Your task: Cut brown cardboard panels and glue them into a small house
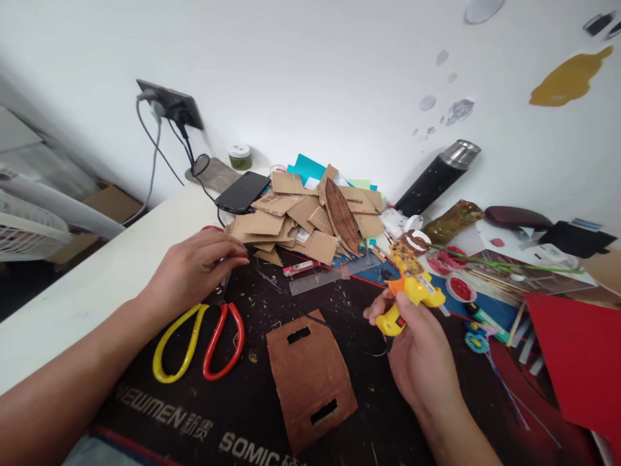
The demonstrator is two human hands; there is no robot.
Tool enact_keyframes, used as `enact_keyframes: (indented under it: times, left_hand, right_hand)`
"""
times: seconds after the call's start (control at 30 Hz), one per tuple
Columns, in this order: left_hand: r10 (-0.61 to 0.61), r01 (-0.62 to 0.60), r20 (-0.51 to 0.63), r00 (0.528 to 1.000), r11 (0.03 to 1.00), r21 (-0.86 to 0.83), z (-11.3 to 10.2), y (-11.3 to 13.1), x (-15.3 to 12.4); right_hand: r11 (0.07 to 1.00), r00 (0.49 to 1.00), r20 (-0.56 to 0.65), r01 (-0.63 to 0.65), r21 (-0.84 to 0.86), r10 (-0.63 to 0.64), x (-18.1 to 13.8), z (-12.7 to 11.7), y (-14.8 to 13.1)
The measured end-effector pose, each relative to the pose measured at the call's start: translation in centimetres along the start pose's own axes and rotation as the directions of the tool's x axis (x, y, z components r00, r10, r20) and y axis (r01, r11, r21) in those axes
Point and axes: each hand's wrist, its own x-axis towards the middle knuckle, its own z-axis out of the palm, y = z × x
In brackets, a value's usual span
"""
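In my right hand (pixel 420 349) is a yellow hot glue gun (pixel 412 301), its handle in my closed fingers and its stained nozzle end pointing away from me. My left hand (pixel 204 262) is pinched shut above the scissors (pixel 224 323), hiding part of their blades. What its fingertips hold, if anything, is too small to make out. The scissors have one yellow and one red handle loop. Between my hands a brown-painted cardboard piece (pixel 310 378) with two rectangular slots lies flat on the dark mat (pixel 194 401). A thin dark cord runs across the mat near it.
Cardboard scraps (pixel 276 220) are heaped at the back, with a brown boat-shaped piece (pixel 342 213) on top. A clear ruler (pixel 334 272) lies before them. A black phone (pixel 242 192), a black thermos (pixel 439 175), red paint pots (pixel 460 289) and a red sheet (pixel 577 356) surround the work area.
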Motion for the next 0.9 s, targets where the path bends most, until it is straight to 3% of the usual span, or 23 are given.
enact_keyframes:
  times: [0.07,0.17,0.4,0.53,0.73,0.9]
  left_hand:
    - [-0.006,0.008,-0.045,0.999,0.999,0.047,-0.2,0.5,0.0]
    - [0.017,-0.015,-0.011,1.000,0.996,0.091,0.1,1.3,-0.3]
    - [0.121,-0.141,0.226,0.967,0.987,0.075,2.4,2.8,0.4]
    - [0.116,-0.126,0.349,0.930,0.992,0.007,3.8,3.0,1.0]
    - [0.044,-0.039,0.320,0.946,0.999,-0.024,4.5,3.0,1.1]
    - [-0.086,0.089,0.243,0.966,0.996,-0.002,3.3,3.1,1.1]
  right_hand:
    - [1.000,1.000,0.008,-0.014,0.005,0.014,-0.2,0.1,0.2]
    - [0.999,0.999,0.033,-0.034,0.006,0.033,-0.5,0.4,0.4]
    - [0.996,0.991,0.100,-0.088,0.007,0.087,-1.2,0.6,1.1]
    - [0.997,0.987,0.142,-0.072,-0.025,0.075,-1.3,0.3,1.7]
    - [0.999,0.984,0.176,-0.034,-0.031,0.039,-1.1,0.1,2.0]
    - [0.999,0.985,0.170,-0.042,0.005,0.040,-1.0,0.1,1.6]
